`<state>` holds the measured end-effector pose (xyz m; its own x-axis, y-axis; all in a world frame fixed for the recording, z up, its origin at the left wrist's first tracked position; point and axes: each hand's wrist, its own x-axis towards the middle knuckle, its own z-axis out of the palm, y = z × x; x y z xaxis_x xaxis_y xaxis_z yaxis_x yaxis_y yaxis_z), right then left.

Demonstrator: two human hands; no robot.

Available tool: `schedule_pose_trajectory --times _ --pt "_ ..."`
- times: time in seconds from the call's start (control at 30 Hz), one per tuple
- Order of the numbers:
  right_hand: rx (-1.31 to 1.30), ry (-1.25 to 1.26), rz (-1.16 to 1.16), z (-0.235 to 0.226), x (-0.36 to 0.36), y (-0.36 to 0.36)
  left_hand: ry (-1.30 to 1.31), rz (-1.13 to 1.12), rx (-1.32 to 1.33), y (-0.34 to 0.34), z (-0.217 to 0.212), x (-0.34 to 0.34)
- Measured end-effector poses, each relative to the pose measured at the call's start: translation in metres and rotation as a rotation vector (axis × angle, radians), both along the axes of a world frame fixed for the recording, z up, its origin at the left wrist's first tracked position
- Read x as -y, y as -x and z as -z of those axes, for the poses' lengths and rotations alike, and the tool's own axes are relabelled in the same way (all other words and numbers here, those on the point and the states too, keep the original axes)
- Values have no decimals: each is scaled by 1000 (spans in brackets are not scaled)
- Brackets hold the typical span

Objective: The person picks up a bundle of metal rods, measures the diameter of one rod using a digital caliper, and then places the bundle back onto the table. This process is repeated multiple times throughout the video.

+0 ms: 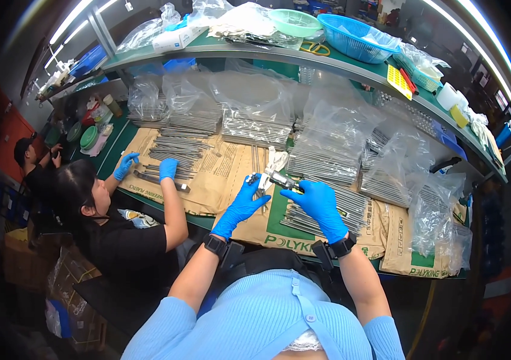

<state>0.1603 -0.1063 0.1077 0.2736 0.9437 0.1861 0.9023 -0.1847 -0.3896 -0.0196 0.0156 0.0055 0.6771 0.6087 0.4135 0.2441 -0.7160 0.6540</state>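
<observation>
— Our right hand [320,201] grips the caliper [282,180] over the brown paper sacks [231,174]; our left hand [244,201] pinches a thin metal rod [260,187] at its jaws.

— We judge the rod could slip and roll into the loose rods [321,207], since the pinch looks light.

— Clear bags [333,129] sit behind; the sacks carry green print.

Lay spread across brown paper sacks [219,174] as bundled grey metal rods [249,129] under clear plastic bags [339,120], with a blue plastic basket [354,36] and pale green bowl [294,23] on the grey shelf [255,55] above.
</observation>
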Motion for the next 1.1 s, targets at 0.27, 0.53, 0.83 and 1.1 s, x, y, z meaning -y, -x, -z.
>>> schedule_pose_trajectory --times 0.27,0.53,0.83,1.1 --pt "-6 24 74 -18 -12 -21 282 141 73 20 7 -2" --pt "-36 -62 65 4 -17 -16 312 139 92 -21 7 -7" --pt "-238 -61 558 38 95 -125 -29 321 3 -119 17 3" --pt "-273 2 957 83 222 -193 -215 879 -476 -268 64 67"
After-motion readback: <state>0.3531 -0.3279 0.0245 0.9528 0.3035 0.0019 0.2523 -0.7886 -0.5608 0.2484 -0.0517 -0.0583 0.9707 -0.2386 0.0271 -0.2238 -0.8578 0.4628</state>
